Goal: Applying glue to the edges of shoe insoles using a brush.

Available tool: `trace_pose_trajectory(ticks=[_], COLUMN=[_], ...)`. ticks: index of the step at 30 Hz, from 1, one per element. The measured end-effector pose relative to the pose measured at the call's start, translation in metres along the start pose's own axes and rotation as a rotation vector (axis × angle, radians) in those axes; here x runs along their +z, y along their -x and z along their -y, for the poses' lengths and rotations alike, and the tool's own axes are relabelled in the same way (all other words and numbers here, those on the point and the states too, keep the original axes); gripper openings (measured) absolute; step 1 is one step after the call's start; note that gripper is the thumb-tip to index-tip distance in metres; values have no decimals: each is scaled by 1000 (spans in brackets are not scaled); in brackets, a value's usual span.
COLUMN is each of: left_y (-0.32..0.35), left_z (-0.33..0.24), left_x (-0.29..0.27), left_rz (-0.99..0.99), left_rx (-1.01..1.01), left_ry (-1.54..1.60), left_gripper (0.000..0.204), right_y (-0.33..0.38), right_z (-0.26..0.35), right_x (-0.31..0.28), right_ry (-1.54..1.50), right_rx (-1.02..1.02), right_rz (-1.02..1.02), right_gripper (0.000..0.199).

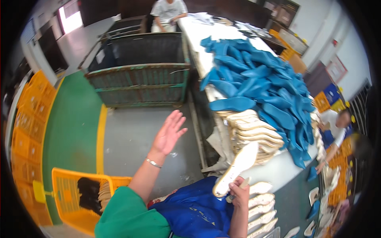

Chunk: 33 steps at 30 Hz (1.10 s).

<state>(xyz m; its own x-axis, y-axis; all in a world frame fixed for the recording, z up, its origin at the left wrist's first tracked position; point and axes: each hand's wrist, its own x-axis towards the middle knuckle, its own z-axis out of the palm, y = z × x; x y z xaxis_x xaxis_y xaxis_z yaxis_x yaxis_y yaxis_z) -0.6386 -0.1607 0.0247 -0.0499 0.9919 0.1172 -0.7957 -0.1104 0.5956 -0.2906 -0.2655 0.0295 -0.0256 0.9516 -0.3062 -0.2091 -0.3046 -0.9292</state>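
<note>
My left hand (pixel 168 134) is raised over the grey floor with its fingers spread, holding nothing. By the table edge, my right hand (pixel 240 193) is closed around the narrow end of a pale insole (pixel 241 163), which tilts up and away. A small pale piece (pixel 246 183) also shows at these fingers; whether it is separate I cannot tell. Just beyond the held insole rises a stack of cream insoles (pixel 258 133) on the white table. Behind it spreads a large heap of blue shoe-shaped pieces (pixel 258 79). More cream insoles (pixel 262 210) lie in a row right of my right hand.
A rusty metal bin (pixel 139 75) stands ahead on the left. At lower left is an orange crate (pixel 69 206) with dark and tan pieces inside. Orange crates (pixel 31 131) line the left side. One person (pixel 168 14) stands at the far end, another (pixel 333 127) works at right.
</note>
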Motion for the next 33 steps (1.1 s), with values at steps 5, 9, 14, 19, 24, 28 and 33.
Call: trace_pose_trajectory(ticks=[5, 9, 14, 19, 24, 28, 33], left_y=[-10, -23, -34, -45, -47, -50, -54], left_z=[5, 5, -6, -16, -23, -30, -35], left_x=[-8, -5, -1, 5, 4, 2, 7], left_rz=[-19, -33, -48, -26, -47, -60, -106], left_rx=[5, 14, 34, 65, 94, 95, 111], left_ry=[35, 81, 4, 9, 37, 55, 36], left_gripper=[60, 56, 61, 62, 66, 72, 77], right_y=[5, 9, 11, 14, 17, 19, 20], right_z=[10, 12, 13, 13, 9, 7, 7], right_x=[11, 6, 3, 6, 2, 0, 0], right_ry=[-13, -12, -52, -43, -30, -40, -48], right_rx=[29, 13, 9, -22, -25, -9, -4], right_rz=[56, 35, 68, 50, 60, 76, 65], right_gripper=[25, 26, 26, 24, 24, 25, 25])
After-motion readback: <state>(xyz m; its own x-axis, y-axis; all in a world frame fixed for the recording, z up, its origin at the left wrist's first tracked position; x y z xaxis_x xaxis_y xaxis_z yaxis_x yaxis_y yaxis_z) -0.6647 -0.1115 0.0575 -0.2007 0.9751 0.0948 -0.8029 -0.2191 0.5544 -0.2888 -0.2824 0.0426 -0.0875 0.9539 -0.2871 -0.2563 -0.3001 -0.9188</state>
